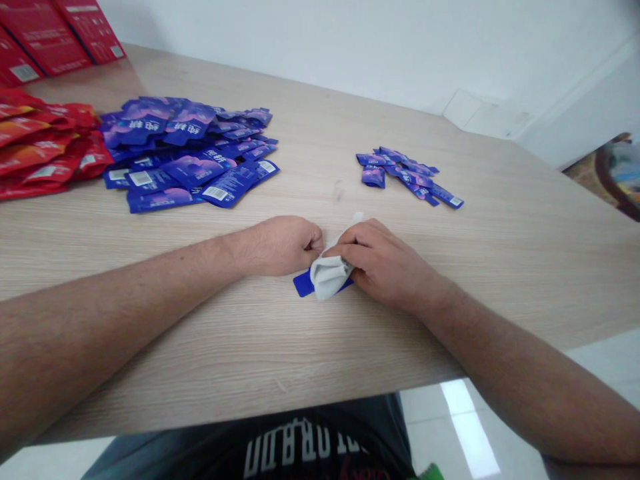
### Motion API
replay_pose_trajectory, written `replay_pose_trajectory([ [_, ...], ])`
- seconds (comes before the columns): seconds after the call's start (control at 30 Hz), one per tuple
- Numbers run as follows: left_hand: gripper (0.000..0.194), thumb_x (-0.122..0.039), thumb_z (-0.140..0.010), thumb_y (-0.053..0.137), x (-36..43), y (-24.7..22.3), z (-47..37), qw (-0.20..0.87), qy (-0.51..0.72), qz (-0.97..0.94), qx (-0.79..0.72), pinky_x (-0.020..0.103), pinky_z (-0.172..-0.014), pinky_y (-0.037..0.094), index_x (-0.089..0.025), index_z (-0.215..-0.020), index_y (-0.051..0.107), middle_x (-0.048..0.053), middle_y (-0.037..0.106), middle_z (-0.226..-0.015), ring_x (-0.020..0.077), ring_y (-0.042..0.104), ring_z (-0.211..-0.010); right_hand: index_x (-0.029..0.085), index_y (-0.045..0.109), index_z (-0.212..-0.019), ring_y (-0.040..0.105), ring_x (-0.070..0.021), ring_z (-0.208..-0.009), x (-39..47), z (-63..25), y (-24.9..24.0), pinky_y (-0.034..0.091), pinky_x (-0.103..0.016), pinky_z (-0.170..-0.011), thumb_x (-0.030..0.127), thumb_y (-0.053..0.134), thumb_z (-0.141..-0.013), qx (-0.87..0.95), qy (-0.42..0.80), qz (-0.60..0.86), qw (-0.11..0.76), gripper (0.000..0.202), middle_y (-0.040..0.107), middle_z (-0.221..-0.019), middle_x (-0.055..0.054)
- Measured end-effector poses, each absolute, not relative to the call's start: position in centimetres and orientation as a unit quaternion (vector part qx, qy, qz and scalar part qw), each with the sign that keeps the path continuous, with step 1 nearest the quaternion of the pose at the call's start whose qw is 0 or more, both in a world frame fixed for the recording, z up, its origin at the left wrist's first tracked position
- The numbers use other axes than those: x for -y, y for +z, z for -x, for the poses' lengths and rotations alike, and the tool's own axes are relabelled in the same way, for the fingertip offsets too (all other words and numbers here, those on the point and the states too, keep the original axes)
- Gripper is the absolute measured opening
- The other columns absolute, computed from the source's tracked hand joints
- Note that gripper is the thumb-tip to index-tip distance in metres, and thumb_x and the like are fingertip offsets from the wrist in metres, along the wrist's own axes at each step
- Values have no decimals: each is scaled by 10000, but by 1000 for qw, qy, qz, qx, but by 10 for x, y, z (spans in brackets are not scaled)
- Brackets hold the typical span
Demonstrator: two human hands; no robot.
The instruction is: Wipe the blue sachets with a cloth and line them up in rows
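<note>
My right hand [387, 263] is closed on a white cloth [330, 273], which is bunched under the fingers and lies over a blue packet [303, 284]. Only the packet's left end and a sliver at its right show; the cloth hides the rest. Close on the left, my left hand [290, 245] is curled into a fist on the table, its fingers next to the cloth and the packet. What the left fingers grip, if anything, is hidden.
Beyond my left arm lies a big pile of blue-purple packets [195, 167], beside red packets [50, 150]. Red boxes [47, 33] stand at the back left. A smaller heap of blue packets [407, 172] is at the right. A white wall [320, 40] borders the table [210, 360].
</note>
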State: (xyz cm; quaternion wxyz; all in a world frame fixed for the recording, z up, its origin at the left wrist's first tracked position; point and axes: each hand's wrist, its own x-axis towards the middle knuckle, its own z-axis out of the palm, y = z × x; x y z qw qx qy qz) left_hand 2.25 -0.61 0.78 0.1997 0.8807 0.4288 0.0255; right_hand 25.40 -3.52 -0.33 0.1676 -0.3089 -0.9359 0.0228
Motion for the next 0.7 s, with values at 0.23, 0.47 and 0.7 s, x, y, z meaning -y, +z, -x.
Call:
replay_pose_trajectory([
  [0.23,186,-293,-822,542,7,10,-23,190,21,-882,-431,265,-577,350,-231,-842,716,-9,717,-724,148,593,-645,190,697,-1113,523,-260,-1015,43,-252,1,453,-426,-947,83,564,-879,933,-7,324,154,289,621,-1070,-101],
  [0.47,201,-287,-828,522,9,6,-24,157,23,-888,-432,271,-579,352,-233,-882,707,8,729,-773,163,609,-677,158,699,-1065,529,-270,-983,44,-260,8,469,-436,-912,76,572,-845,917,-31,369,146,267,618,-1029,-118],
  [0.7,234,-321,-882,481,13,1,-25,142,47,-887,-438,278,-598,381,-222,-901,692,33,733,-806,182,631,-715,193,702,-1084,546,-260,-974,47,-260,9,480,-417,-894,83,591,-821,930,-7,340,138,306,615,-1012,-98],
])
